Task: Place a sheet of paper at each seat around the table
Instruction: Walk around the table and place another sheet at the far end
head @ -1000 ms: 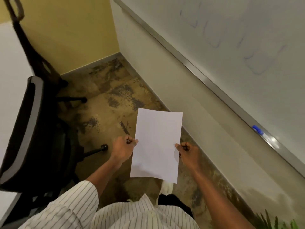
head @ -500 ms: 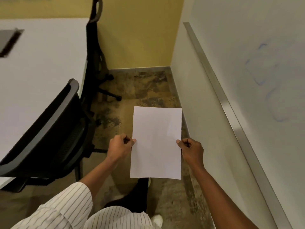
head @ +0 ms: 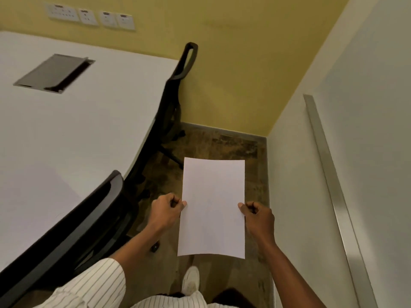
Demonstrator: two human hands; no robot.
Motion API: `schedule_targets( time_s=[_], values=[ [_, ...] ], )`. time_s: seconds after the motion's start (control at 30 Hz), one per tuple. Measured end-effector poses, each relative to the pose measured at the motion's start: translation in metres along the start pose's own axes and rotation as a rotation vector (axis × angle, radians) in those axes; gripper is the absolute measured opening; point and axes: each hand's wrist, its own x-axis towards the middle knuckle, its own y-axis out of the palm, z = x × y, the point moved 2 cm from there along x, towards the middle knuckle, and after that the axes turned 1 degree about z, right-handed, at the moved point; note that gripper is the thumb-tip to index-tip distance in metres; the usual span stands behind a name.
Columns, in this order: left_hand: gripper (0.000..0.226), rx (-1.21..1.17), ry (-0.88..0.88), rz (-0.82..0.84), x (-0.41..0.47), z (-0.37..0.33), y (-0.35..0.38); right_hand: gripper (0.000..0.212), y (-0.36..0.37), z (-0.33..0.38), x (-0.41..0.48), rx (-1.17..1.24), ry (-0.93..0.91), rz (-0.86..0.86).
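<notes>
A blank white sheet of paper (head: 213,207) is held flat in front of me, above the floor. My left hand (head: 165,211) pinches its left edge and my right hand (head: 258,216) pinches its right edge. The white table (head: 77,130) lies to the left of the sheet. Two black chairs are pushed in along the table's right side, one near me (head: 73,232) and one farther off (head: 175,94). I see no paper lying on the table.
A grey cable hatch (head: 54,73) is set in the tabletop. A yellow wall with sockets (head: 89,16) closes the far end. A white wall with a whiteboard rail (head: 333,185) runs along the right, leaving a narrow strip of brown carpet (head: 222,145).
My view has swung left and upward, bringing much more of the table and the far wall into sight. Both hands keep the same hold on the sheet.
</notes>
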Motion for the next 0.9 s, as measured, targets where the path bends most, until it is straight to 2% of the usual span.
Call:
schedule_targets(
  time_s=[0.23,0.53,0.7,0.9],
  values=[
    [0.017,-0.071,-0.107,-0.148,0.068,-0.03,-0.028,0.016,0.052,0.081,0.109,-0.055,-0.113,0.169],
    [0.021,-0.081,-0.422,-0.479,0.169,-0.058,-0.045,0.012,0.155,0.17,0.248,-0.258,-0.326,0.474],
    [0.023,-0.221,-0.582,-0.651,0.212,-0.076,-0.063,0.012,0.207,0.226,0.308,-0.357,-0.488,0.662],
    [0.021,-0.395,-0.654,-0.846,0.244,-0.076,-0.099,0.011,0.272,0.293,0.338,-0.404,-0.614,0.817]
  ],
)
